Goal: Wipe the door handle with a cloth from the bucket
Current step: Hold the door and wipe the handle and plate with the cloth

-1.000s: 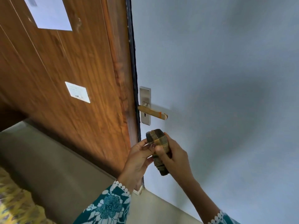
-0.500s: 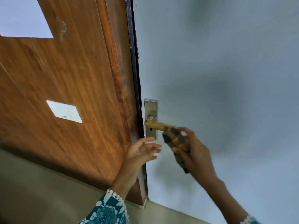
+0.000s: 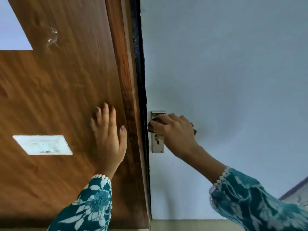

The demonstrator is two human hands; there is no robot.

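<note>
A metal handle plate (image 3: pixel 157 146) with a keyhole sits on the pale blue door (image 3: pixel 216 72), just right of the dark door edge. My right hand (image 3: pixel 175 130) is closed on a dark checked cloth (image 3: pixel 152 125) and presses it against the upper part of the plate. The lever itself is hidden under the hand and cloth. My left hand (image 3: pixel 108 137) lies flat with fingers spread on the brown wooden panel (image 3: pixel 66 97), holding nothing. No bucket is in view.
A white switch plate (image 3: pixel 42 145) is set in the wooden panel left of my left hand. A pale sheet (image 3: pixel 11 30) shows at the top left. A strip of beige floor (image 3: pixel 183 225) runs under the door.
My right hand has carried the cloth up and left along the lever onto the plate. My left hand has left the door edge and gone flat on the wooden panel. The view has moved closer.
</note>
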